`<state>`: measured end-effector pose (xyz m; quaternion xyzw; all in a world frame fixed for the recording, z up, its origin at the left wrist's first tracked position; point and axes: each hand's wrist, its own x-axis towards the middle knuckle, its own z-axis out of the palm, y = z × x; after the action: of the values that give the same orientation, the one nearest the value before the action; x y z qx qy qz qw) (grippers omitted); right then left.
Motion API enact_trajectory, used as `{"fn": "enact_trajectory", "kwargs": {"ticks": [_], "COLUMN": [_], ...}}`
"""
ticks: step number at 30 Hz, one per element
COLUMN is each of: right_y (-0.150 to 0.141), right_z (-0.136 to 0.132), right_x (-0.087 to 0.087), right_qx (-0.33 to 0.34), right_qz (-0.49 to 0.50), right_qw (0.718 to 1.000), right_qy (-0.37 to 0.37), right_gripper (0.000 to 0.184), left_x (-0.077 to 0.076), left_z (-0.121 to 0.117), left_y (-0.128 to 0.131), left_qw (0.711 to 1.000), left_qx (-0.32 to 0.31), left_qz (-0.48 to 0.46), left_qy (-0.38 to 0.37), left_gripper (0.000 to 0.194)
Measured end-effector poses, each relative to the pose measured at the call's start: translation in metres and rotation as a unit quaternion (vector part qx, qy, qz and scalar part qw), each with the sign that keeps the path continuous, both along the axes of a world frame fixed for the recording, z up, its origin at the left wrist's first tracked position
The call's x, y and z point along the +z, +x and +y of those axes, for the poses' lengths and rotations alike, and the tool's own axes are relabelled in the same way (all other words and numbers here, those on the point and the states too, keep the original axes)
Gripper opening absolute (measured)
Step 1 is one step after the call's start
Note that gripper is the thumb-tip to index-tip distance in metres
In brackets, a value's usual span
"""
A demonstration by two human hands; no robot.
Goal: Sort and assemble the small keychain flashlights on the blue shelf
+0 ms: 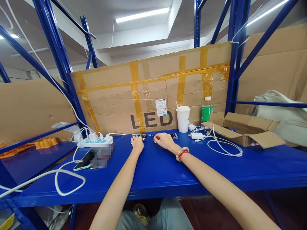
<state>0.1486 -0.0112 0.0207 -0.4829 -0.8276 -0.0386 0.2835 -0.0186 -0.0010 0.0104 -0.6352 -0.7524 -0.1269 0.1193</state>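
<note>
Toward the back of the blue tabletop [163, 169], my left hand [137, 143] rests with its fingers curled down. It is at a small row of green and dark slim items [139, 135], whose kind I cannot make out. To its right, my right hand [165, 141] is closed in a pinch, wearing a bead and red cord bracelet [182, 154]. What its fingertips hold is too small to name. Between the hands lies a small pale loop [150, 135]. Just beyond my right hand are small dark and silver pieces [176, 136], partly hidden.
A white paper cup [183, 119] with a straw, a green-labelled bottle [207, 111], a white charger with cable [197, 136] and an open cardboard box [242, 129] stand right. Left are a power strip [96, 142] and a phone [83, 160]. Cardboard [115, 105] walls the back.
</note>
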Motion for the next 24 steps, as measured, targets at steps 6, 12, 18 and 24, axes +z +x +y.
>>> {"fn": "enact_trajectory", "kwargs": {"ticks": [6,12,18,24], "right_y": [-0.005,-0.007,-0.008,-0.007], "right_z": [-0.001,-0.002,0.000,0.003], "right_x": [-0.005,-0.008,-0.010,-0.009], "right_qx": [0.047,0.051,0.010,0.005], "right_qz": [-0.023,0.007,0.058,0.067], "right_qw": [0.998,0.999,0.998,0.998], "right_qy": [-0.019,-0.013,0.007,-0.010], "right_gripper": [0.022,0.028,0.037,0.030], "left_x": [0.000,0.004,0.008,0.013], "left_z": [0.001,-0.001,-0.005,-0.014], "left_y": [0.003,0.007,0.021,0.033], "left_qw": [0.999,0.987,0.944,0.938], "left_qx": [-0.006,-0.085,-0.273,-0.308], "left_qz": [-0.033,-0.121,-0.137,-0.109], "left_qy": [0.012,0.065,0.123,0.113], "left_gripper": [0.022,0.029,0.025,0.027]}}
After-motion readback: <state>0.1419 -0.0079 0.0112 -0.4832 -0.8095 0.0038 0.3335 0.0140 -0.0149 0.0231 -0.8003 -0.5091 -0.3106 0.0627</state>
